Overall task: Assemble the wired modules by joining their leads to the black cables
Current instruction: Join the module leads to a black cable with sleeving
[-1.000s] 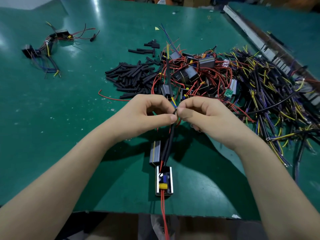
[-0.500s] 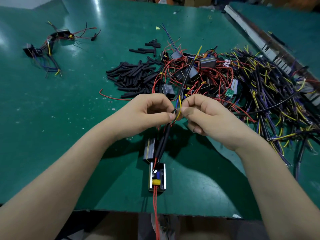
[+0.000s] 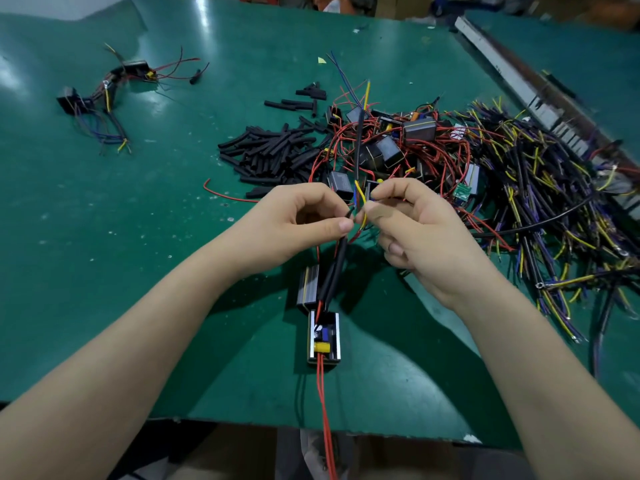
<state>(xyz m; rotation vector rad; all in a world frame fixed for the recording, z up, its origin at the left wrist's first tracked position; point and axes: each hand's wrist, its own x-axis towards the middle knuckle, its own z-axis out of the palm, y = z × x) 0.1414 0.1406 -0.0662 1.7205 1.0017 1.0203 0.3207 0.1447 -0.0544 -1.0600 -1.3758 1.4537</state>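
Note:
A small module (image 3: pixel 324 337) with a yellow part and red leads lies on the green table near the front edge. Two black sleeved leads (image 3: pixel 333 273) rise from it to my left hand (image 3: pixel 298 223), which pinches their upper end. My right hand (image 3: pixel 415 225) pinches the yellow and blue wires of a black cable (image 3: pixel 358 143) that stands up and away over the pile. The two hands are a finger's width apart, with the wire ends between them. A second dark module (image 3: pixel 307 285) lies beside the leads.
A heap of modules with red leads (image 3: pixel 398 147) lies behind the hands. Black cables with yellow and blue ends (image 3: pixel 540 188) spread to the right. Black sleeve pieces (image 3: pixel 270 152) lie left of the heap. Joined assemblies (image 3: pixel 104 95) sit far left.
My hands have drawn slightly apart. The black cable has swung from leaning right to nearly straight up. The module on the table has shifted a little.

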